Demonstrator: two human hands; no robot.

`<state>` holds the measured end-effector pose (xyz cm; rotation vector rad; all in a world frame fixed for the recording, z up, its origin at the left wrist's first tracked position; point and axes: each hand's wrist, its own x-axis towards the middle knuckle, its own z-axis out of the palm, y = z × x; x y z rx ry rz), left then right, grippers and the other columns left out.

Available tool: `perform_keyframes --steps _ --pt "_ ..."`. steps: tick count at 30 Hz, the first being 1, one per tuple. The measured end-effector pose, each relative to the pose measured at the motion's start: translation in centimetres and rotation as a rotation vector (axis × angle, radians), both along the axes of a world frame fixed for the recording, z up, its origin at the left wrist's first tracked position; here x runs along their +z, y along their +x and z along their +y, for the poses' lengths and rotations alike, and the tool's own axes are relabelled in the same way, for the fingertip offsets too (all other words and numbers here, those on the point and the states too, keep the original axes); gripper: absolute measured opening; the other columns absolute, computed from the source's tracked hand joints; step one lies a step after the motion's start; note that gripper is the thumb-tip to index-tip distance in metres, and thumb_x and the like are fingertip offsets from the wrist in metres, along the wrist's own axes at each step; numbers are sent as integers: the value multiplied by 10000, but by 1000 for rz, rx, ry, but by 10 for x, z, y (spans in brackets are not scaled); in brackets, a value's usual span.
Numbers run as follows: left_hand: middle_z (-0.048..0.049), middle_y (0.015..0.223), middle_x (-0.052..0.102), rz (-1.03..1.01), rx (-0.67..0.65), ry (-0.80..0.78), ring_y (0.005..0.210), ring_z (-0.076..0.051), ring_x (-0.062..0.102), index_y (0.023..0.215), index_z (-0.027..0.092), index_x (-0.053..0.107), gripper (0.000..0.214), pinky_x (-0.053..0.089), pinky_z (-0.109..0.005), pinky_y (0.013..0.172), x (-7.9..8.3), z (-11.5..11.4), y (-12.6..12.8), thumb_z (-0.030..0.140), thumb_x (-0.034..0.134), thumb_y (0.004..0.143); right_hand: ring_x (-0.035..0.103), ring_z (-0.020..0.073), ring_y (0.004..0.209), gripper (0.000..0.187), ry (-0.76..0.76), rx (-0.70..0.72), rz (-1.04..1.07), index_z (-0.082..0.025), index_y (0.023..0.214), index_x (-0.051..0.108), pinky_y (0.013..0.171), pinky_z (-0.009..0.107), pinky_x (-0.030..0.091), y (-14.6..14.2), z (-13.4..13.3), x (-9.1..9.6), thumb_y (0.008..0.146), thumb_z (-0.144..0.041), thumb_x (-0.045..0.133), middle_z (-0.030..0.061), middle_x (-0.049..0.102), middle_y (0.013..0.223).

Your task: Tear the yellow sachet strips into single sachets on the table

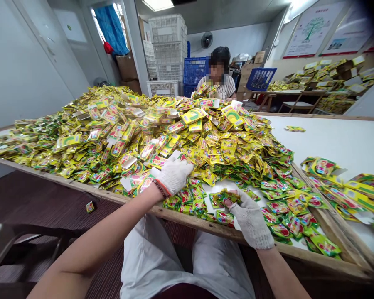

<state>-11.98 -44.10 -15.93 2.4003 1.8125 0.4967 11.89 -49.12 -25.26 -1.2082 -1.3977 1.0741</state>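
My left hand (175, 176), in a white knitted glove with an orange cuff edge, reaches into the front of a big heap of small yellow cartons and sachets. Its fingers curl down onto a small carton (183, 157) with an open white flap; the fingertips are partly hidden. Low on the right, my right hand (251, 218), gloved with bare fingertips, pinches several green and yellow sachets (220, 198) just above the white tabletop (229, 185). More green sachets (187, 199) lie between the hands, along the wooden edge.
A wooden divider (336, 226) and front rim (202, 226) border the table. Yellow cartons (358, 193) lie beyond the divider. Across the heap sits a person (230, 85). White crates (168, 45) and a blue basket (261, 79) stand behind. A stool (21, 249) is at lower left.
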Motion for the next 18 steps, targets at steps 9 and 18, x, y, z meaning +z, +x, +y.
perform_keyframes --steps 9,18 --pt "-97 1130 589 -128 -226 -4 1033 -295 556 1230 212 493 582 434 -382 888 -36 -43 34 410 667 711 624 170 697 393 -58 36 20 -207 1139 554 623 288 517 -8 -6 22 820 -430 601 46 689 923" --pt "-93 1171 520 38 -124 69 1061 -269 491 1175 202 483 540 425 -387 916 -57 -60 30 219 624 654 611 249 858 328 46 -1 -442 -172 1013 644 722 345 483 9 -2 22 770 -390 616 72 689 908"
